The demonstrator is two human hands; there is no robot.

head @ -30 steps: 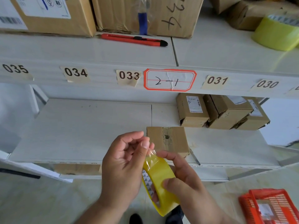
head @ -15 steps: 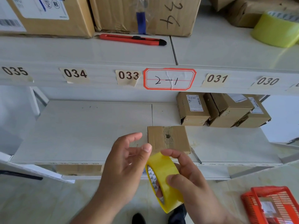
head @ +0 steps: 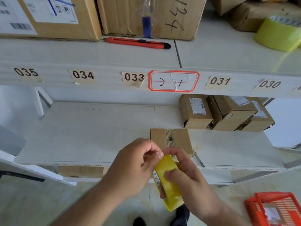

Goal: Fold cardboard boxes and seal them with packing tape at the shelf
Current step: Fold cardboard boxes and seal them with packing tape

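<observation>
A: Tape, yellow roll, held in front of the lower shelf, edge-on to the head cam.
B: Grip?
A: Right hand curled round the roll, thumb on its outer face, fingers thru the core. Left hand w/ thumb & forefinger pressed together at the roll's top edge; can't tell if a tape end is betw. them.
B: Box?
A: Small box flat on the lower shelf, just behind the hands, near the front edge; hands cover its near corner. Closed, contents not visible.
B: Other containers?
A: Three small labelled boxes at the back right of that shelf, touching each other, all closed. Basket, orange, on the floor bottom right, w/ a paper slip inside.
B: Upper shelf?
A: Big cartons along the back, one marked 134. Red cutter lying in front of them. Second tape roll far right, greenish yellow.
B: Edge labels?
A: 035, 034, 033, red-framed tag "2-1", 031, 030.
</observation>
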